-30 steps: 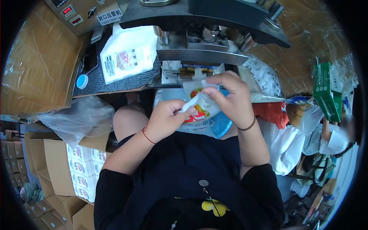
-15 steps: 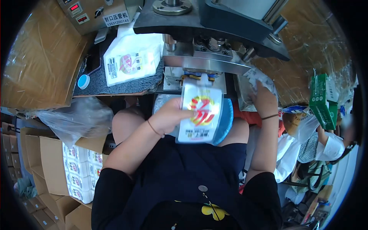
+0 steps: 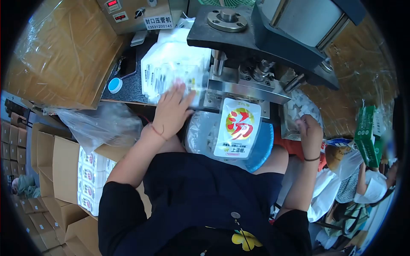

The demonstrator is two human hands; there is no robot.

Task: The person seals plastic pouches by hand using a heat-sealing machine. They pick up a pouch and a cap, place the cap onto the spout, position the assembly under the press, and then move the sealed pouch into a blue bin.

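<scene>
My left hand [image 3: 172,109] reaches its stretched fingers over the front edge of a stack of white printed pouches [image 3: 166,55]; the pouch under the fingertips is blurred. My right hand [image 3: 311,134] is at the front of a clear bin [image 3: 290,135] of small white pieces [image 3: 302,106], fingers curled together. Whatever may be between them is too small to make out. A pouch with a red and yellow print [image 3: 237,128] hangs below the metal bar of the press [image 3: 252,93], with neither hand on it.
Below the hanging pouch is a blue-rimmed basin [image 3: 265,147] with a clear plastic liner. On the left, a blue-white cap [image 3: 115,85] and a phone [image 3: 128,64] lie on the mat. An open carton of packed pouches [image 3: 64,170] stands lower left. Another person [image 3: 369,183] sits at far right.
My left hand has let go of the pouch at the press and moved left to the stack. My right hand has drawn back from inside the bin. The view has shifted.
</scene>
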